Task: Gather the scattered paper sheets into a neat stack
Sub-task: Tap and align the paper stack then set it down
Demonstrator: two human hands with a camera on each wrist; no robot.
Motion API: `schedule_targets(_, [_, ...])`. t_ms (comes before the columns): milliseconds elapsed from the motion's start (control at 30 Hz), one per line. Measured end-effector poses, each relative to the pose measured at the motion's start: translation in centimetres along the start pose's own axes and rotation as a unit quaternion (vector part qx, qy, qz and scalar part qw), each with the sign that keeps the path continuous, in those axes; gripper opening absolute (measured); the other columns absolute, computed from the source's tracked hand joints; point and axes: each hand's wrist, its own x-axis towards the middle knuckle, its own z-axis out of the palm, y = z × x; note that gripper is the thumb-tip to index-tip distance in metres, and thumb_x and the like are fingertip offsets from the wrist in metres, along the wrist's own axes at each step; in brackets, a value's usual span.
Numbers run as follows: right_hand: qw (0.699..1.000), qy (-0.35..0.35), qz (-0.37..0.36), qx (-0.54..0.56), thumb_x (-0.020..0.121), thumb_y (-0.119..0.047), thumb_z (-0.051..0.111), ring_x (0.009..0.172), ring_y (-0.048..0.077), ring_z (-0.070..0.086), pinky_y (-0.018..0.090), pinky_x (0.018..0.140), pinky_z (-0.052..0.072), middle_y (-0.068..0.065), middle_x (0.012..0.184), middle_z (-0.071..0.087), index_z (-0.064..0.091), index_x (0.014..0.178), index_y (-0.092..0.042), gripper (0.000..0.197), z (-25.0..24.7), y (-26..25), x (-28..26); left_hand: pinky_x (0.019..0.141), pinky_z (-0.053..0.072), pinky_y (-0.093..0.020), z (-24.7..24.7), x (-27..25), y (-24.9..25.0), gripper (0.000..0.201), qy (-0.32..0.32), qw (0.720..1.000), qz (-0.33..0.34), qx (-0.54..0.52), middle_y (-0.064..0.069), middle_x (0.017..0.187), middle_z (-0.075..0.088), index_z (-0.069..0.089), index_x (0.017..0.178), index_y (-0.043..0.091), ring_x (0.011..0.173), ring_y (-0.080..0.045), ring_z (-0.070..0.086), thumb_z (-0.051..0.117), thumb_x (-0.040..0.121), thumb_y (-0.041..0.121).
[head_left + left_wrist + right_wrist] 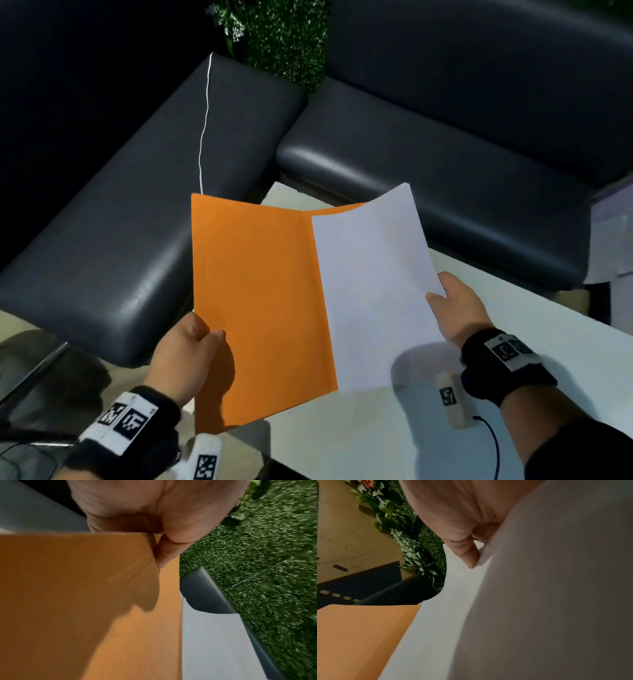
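Note:
An orange sheet (257,301) is held up above the white table (376,445), and my left hand (191,356) pinches its lower left edge, thumb on top. A white sheet (373,284) overlaps the orange one's right side and curls upward. My right hand (455,308) pinches the white sheet's right edge. In the left wrist view the thumb presses on the orange sheet (85,601). In the right wrist view fingers (467,553) grip the white sheet (539,601), with the orange sheet (359,635) lower left.
Dark padded benches (445,137) run behind and to the left of the table. A thin white cord (205,120) hangs above the left bench. A green plant wall (284,37) fills the far corner. A small beige device with a black cable (452,401) sits under my right wrist.

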Motion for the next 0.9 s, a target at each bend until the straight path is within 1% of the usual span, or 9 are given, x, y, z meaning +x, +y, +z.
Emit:
schedule_targets(100, [1.000, -0.009, -0.006, 0.000, 0.090, -0.015, 0.046, 0.084, 0.027, 0.066, 0.039, 0.079, 0.055, 0.000, 0.093, 0.070, 0.059, 0.097, -0.025, 0.017, 0.2, -0.7, -0.3, 0.058, 0.044, -0.034, -1.4, -0.9, 1.9, 0.025, -0.002, 0.999, 0.037, 0.019, -0.016, 0.077, 0.065, 0.056, 0.081, 0.002, 0.070, -0.030, 0.061, 0.062, 0.095, 0.021])
schedule_targets(200, [1.000, -0.013, -0.007, -0.007, 0.090, -0.017, 0.045, 0.080, 0.025, 0.065, 0.035, 0.069, 0.053, 0.000, 0.092, 0.069, 0.058, 0.095, -0.026, 0.017, 0.4, -1.3, -0.6, 0.052, 0.037, -0.030, -1.7, -1.7, 3.6, 0.027, -0.005, 0.997, 0.081, 0.019, -0.008, 0.067, 0.056, 0.051, 0.076, 0.003, 0.060, -0.020, 0.050, 0.063, 0.095, 0.018])
schedule_targets(367, [0.999, -0.005, -0.021, -0.024, 0.093, -0.016, 0.044, 0.080, 0.024, 0.064, 0.034, 0.069, 0.052, 0.001, 0.095, 0.068, 0.057, 0.100, -0.024, 0.017, 0.4, -2.3, -0.8, 0.056, 0.040, -0.038, -1.6, -2.2, 5.2, 0.032, -0.039, 0.985, 0.162, 0.034, -0.004, 0.063, 0.047, 0.044, 0.072, 0.007, 0.060, -0.021, 0.046, 0.061, 0.095, 0.021])
schedule_targets(467, [0.999, -0.009, -0.028, -0.023, 0.093, -0.015, 0.043, 0.081, 0.022, 0.063, 0.032, 0.066, 0.050, 0.000, 0.097, 0.067, 0.057, 0.103, -0.024, 0.020, 0.5, -2.7, -0.9, 0.061, 0.046, -0.030, -1.2, -3.3, 6.8, 0.033, -0.152, 0.957, 0.212, -0.123, 0.009, 0.069, 0.057, 0.059, 0.081, 0.018, 0.064, -0.012, 0.054, 0.051, 0.099, 0.046])
schedule_targets(533, [0.999, -0.011, -0.028, -0.020, 0.092, -0.016, 0.043, 0.082, 0.022, 0.063, 0.032, 0.067, 0.051, 0.000, 0.099, 0.067, 0.058, 0.105, -0.025, 0.021, 0.5, -2.7, -0.9, 0.079, 0.057, -0.034, -0.3, -3.7, 7.6, 0.058, -0.298, 0.903, 0.158, -0.266, 0.003, 0.100, 0.070, 0.070, 0.112, 0.026, 0.090, -0.016, 0.067, 0.043, 0.087, 0.072])
schedule_targets(600, [1.000, -0.011, -0.023, -0.013, 0.093, -0.017, 0.043, 0.084, 0.023, 0.064, 0.033, 0.070, 0.053, 0.000, 0.102, 0.068, 0.058, 0.108, -0.025, 0.022, 0.6, -2.7, -0.9, 0.093, 0.055, -0.038, 1.7, -3.2, 7.4, 0.071, -0.346, 0.891, 0.126, -0.265, 0.005, 0.120, 0.068, 0.068, 0.122, 0.038, 0.110, -0.016, 0.065, 0.046, 0.073, 0.085])
schedule_targets(667, [1.000, -0.015, -0.018, 0.000, 0.094, -0.017, 0.043, 0.086, 0.023, 0.065, 0.032, 0.071, 0.053, -0.001, 0.104, 0.068, 0.058, 0.112, -0.024, 0.025, 0.6, -2.6, -0.9, 0.100, 0.051, -0.037, 4.9, -2.5, 7.1, 0.057, -0.315, 0.926, 0.130, -0.162, 0.013, 0.120, 0.066, 0.065, 0.121, 0.043, 0.116, -0.012, 0.061, 0.049, 0.079, 0.077])
schedule_targets(767, [0.999, -0.021, -0.017, 0.024, 0.093, -0.016, 0.045, 0.089, 0.024, 0.067, 0.037, 0.078, 0.056, 0.000, 0.105, 0.070, 0.060, 0.113, -0.023, 0.025, 0.8, -2.5, -0.7, 0.094, 0.048, -0.036, 9.7, -1.1, 6.1, 0.037, -0.225, 0.971, 0.081, -0.021, 0.000, 0.116, 0.063, 0.056, 0.120, 0.024, 0.107, -0.021, 0.062, 0.059, 0.093, 0.049])
schedule_targets(900, [0.998, -0.037, -0.005, 0.059, 0.096, -0.018, 0.048, 0.097, 0.024, 0.065, 0.042, 0.087, 0.055, 0.001, 0.107, 0.069, 0.061, 0.112, -0.020, 0.020, 1.1, -2.0, -0.2, 0.092, 0.056, -0.048, 12.7, 0.2, 5.0, 0.054, -0.214, 0.963, -0.082, -0.142, -0.005, 0.108, 0.066, 0.050, 0.110, 0.021, 0.098, -0.027, 0.066, 0.068, 0.074, 0.058])
